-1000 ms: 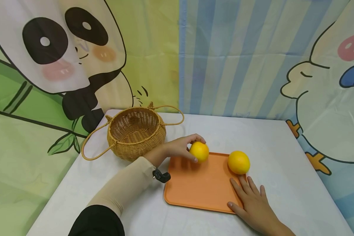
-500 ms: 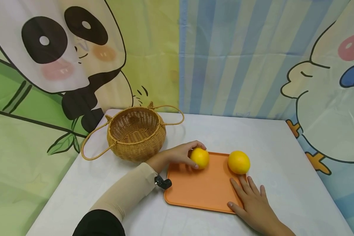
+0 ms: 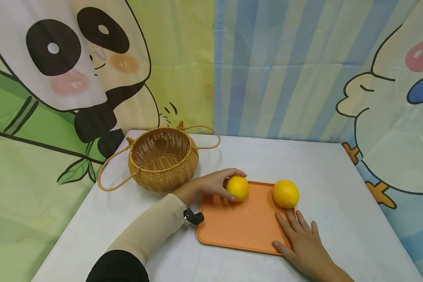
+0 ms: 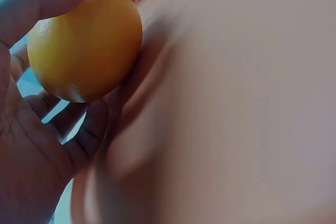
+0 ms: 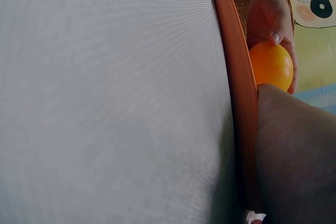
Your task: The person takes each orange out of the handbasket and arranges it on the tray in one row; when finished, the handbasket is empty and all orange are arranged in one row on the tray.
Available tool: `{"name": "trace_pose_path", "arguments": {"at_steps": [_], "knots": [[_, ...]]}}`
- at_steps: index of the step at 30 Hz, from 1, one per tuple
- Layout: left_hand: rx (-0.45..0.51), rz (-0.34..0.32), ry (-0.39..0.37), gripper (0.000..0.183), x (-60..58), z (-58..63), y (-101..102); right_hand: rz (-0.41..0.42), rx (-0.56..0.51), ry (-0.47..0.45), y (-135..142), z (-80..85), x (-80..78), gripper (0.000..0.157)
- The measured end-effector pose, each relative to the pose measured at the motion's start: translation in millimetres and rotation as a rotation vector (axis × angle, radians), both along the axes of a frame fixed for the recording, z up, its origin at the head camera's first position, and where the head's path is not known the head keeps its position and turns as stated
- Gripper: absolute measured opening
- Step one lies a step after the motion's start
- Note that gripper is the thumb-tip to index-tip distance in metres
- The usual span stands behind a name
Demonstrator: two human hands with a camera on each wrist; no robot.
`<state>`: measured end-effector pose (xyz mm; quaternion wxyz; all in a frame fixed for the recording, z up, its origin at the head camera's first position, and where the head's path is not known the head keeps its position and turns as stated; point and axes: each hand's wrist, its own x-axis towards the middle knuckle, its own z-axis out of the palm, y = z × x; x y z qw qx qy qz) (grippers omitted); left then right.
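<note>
My left hand (image 3: pixel 215 183) holds a yellow-orange orange (image 3: pixel 237 188) over the back left part of an orange tray (image 3: pixel 243 223). In the left wrist view the thumb lies over the top of this orange (image 4: pixel 86 43), and the other fingers curl round its far side and underside. A second orange (image 3: pixel 286 194) sits at the tray's back right corner. Just in front of it, my right hand (image 3: pixel 304 246) rests with spread fingers on the tray's right edge, its fingertips right below the fruit.
A round wicker basket (image 3: pixel 165 172) with two loop handles stands at the back left, behind my left forearm. A white cloth (image 3: pixel 324 176) covers the table. Printed curtains (image 3: pixel 268 70) with a panda and a white bird hang behind it.
Over the past second my left hand has brought the orange slightly down and towards me, onto the tray's back left area. The right hand and second orange have stayed put.
</note>
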<state>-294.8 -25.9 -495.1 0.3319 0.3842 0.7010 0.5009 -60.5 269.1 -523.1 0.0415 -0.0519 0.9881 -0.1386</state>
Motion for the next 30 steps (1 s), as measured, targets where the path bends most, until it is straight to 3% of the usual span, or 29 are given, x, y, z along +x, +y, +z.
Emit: {"name": "trace_pose_path", "arguments": {"at_steps": [10,21,30], "knots": [[-0.047,-0.003,0.136,0.086,-3.8,5.0,-4.6,0.002,0.005,0.002,-0.3,3.0,-0.2,0.091],[-0.024,0.047,0.130,0.085,-2.1,4.0,-1.3,0.009,-0.002,0.014,0.3,2.2,0.2,0.090],[-0.035,0.024,0.149,0.092,-4.4,8.2,-1.3,0.017,-0.011,0.018,2.0,2.4,-0.5,0.088]]}}
